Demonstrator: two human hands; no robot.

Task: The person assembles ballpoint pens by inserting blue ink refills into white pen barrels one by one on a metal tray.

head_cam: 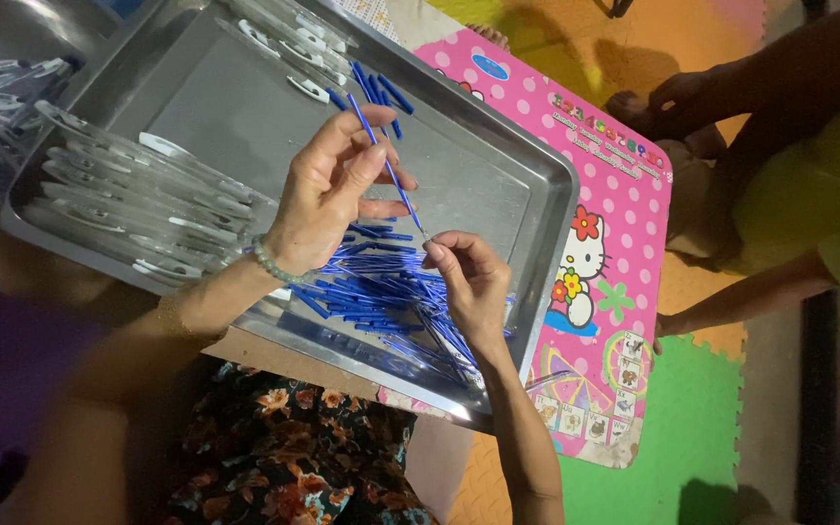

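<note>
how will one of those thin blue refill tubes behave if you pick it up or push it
The blue refill tube in the left hand stays straight, so probably fairly stiff yet light. Round and thin, it would likely roll on the metal tray.

The floor is covered by interlocking foam mats: a green mat (678,428) at lower right and orange-yellow mats (576,39) above it. A low pink table (624,185), dotted white and printed with cartoon figures, is set on them. Dim light is cast, and shadows are thrown across the upper mats.
</note>
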